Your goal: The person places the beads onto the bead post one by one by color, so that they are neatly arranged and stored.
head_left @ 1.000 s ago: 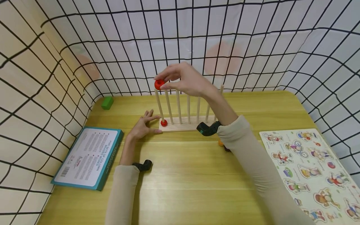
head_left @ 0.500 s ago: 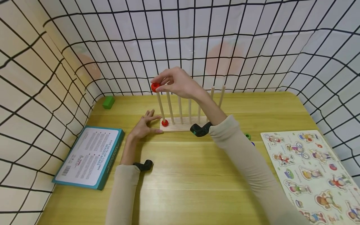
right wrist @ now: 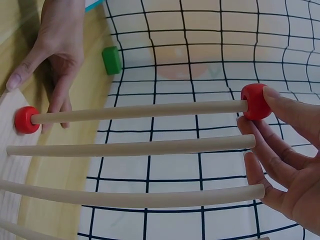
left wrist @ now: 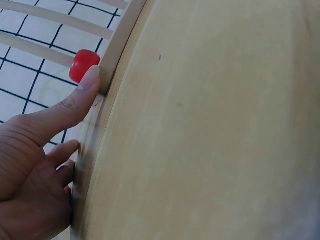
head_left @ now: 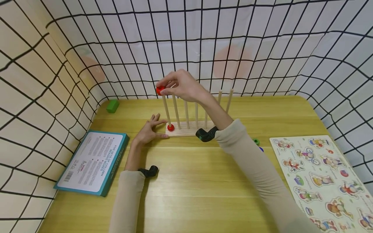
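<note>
A wooden peg rack with a flat base and several upright pegs stands in the middle of the table. My right hand pinches a red bead between thumb and fingers at the top of the leftmost peg. In the right wrist view the peg's tip meets the bead's hole. Another red bead sits at the foot of that same peg. My left hand holds the base's left end, thumb at the front corner and forefinger at the back. My right forearm hides part of the rack.
A teal box lies at the left, with a green block behind it. A picture puzzle board lies at the right. A green bead and a blue bead show beside my right sleeve. Black netting surrounds the table.
My right hand has moved slightly left and down with the red bead, bringing it onto the leftmost peg's tip. The left hand stays in place. Over the last half second little has moved.
</note>
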Motion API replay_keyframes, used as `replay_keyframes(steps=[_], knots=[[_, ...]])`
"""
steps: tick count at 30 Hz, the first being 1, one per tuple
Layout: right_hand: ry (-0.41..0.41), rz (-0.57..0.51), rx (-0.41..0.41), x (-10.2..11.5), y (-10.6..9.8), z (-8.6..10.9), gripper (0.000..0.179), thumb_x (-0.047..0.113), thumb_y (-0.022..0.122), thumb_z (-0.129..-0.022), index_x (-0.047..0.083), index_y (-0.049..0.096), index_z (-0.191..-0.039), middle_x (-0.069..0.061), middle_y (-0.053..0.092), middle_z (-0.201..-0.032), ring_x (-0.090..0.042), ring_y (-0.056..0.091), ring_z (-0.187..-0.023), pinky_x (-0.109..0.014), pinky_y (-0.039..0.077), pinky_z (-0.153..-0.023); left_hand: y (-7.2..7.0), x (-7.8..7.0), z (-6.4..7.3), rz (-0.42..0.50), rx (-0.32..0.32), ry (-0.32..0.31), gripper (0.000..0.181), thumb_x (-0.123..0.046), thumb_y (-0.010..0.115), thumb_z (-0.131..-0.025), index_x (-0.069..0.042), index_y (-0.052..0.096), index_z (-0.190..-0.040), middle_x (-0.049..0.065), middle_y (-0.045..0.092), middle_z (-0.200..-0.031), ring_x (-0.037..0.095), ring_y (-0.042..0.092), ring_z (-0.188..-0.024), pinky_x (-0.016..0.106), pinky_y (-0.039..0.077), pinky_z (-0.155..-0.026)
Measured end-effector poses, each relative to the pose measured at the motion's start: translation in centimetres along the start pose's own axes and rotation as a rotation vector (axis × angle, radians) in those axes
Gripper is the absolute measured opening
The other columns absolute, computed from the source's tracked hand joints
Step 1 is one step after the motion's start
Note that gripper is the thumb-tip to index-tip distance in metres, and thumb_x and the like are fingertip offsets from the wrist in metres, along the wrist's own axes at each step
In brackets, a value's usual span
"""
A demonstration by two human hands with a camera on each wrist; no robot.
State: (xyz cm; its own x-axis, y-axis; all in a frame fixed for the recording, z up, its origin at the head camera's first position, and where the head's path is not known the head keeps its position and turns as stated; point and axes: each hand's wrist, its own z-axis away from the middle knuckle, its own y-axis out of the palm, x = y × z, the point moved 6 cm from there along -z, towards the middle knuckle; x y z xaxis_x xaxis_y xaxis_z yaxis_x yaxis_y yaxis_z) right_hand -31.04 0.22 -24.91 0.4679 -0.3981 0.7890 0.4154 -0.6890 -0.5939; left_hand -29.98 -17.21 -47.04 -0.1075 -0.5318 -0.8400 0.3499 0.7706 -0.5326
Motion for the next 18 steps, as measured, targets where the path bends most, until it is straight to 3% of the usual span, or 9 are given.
replay_keyframes(steps=[18], knots=[[0.038, 0.059, 0.034, -0.9, 0.28, 0.25, 0.033, 0.015, 0.074, -0.096, 0.009, 0.074, -0.128, -0.006, 0.072, -0.122, -0.02, 0.068, -0.108, -0.032, 0.056, -0.101, -0.01, -0.07, 0.08, -0.021, 0.007, -0.018, 0.072, -0.021, 0.085, -0.086, -0.012, 0.054, -0.151, 0.012, 0.005, -0.176, 0.03, -0.012, -0.163, 0.061, -0.01, -0.13]])
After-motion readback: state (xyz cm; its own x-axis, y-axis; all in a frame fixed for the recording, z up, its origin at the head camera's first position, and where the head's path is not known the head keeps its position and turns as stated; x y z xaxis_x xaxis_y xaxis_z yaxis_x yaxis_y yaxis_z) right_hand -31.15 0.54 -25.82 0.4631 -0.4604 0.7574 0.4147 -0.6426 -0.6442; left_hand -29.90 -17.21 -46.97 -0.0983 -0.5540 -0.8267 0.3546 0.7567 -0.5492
